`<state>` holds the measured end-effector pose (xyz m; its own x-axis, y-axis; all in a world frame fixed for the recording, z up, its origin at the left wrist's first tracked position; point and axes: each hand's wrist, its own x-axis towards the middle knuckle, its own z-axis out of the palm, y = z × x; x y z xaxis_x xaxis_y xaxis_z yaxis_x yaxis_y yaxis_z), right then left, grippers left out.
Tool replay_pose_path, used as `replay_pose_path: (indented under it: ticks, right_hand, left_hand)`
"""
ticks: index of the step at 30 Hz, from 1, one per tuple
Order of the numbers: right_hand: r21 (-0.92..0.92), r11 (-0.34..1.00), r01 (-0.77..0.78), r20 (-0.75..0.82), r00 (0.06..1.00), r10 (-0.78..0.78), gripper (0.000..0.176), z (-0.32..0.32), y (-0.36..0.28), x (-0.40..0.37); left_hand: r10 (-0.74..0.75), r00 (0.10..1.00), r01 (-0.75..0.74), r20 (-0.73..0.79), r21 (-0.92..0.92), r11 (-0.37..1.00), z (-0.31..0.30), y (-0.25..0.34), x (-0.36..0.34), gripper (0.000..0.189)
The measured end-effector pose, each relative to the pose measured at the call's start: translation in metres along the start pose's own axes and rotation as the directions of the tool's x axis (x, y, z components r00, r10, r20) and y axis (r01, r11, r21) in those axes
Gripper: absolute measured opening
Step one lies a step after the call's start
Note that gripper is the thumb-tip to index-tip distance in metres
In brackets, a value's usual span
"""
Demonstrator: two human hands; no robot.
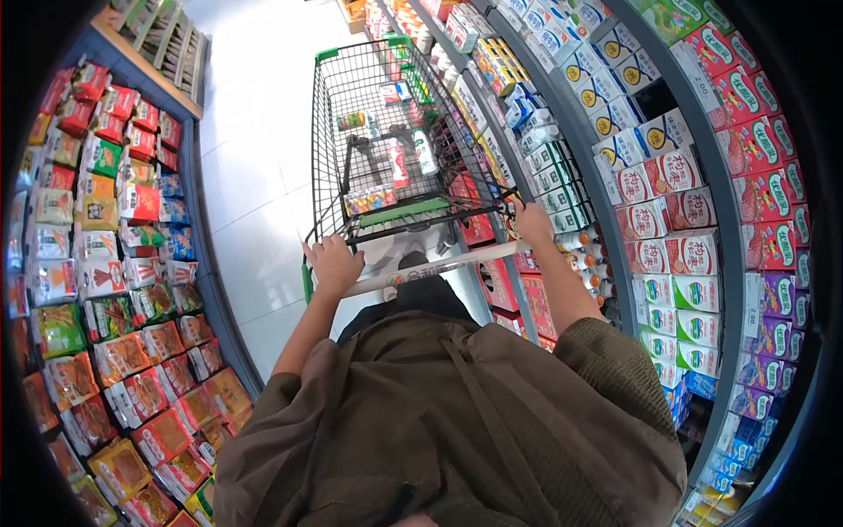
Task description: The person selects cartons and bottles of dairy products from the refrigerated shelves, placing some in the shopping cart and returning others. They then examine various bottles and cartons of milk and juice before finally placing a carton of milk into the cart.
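A black wire shopping cart (334, 149) with green trim stands in a shop aisle in front of me. My left hand (335, 263) grips the left end of its pale handle bar (439, 264). My right hand (532, 221) grips the right end of the same bar. Inside the cart lie a few goods: a can (350, 120), a white bottle (425, 150), a red packet (398, 163) and a flat multicoloured pack (371, 199).
Shelves of snack packets (114, 263) line the left side. Shelves of drink cartons and boxes (676, 228) run along the right, close beside the cart. A pale tiled floor (255, 158) stretches ahead between them.
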<state>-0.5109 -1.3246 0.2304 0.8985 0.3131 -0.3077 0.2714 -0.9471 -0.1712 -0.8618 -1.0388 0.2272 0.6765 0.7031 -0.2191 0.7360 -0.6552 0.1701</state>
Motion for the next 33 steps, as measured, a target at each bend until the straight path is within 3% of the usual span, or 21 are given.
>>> replay_pose_path:
  ticks: [7,33]
  right_hand:
    - [0.004,1.000,-0.017,0.023,1.000,0.017,0.061,-0.004,-0.001,-0.002]
    - [0.051,0.998,0.031,-0.049,0.998,-0.029,0.062,-0.007,-0.048,0.053]
  left_hand:
    - [0.044,0.992,-0.047,-0.115,-0.031,0.998,0.017,-0.005,-0.006,0.053]
    - [-0.026,1.000,0.025,-0.018,-0.017,1.000,-0.006,-0.013,0.061,0.061]
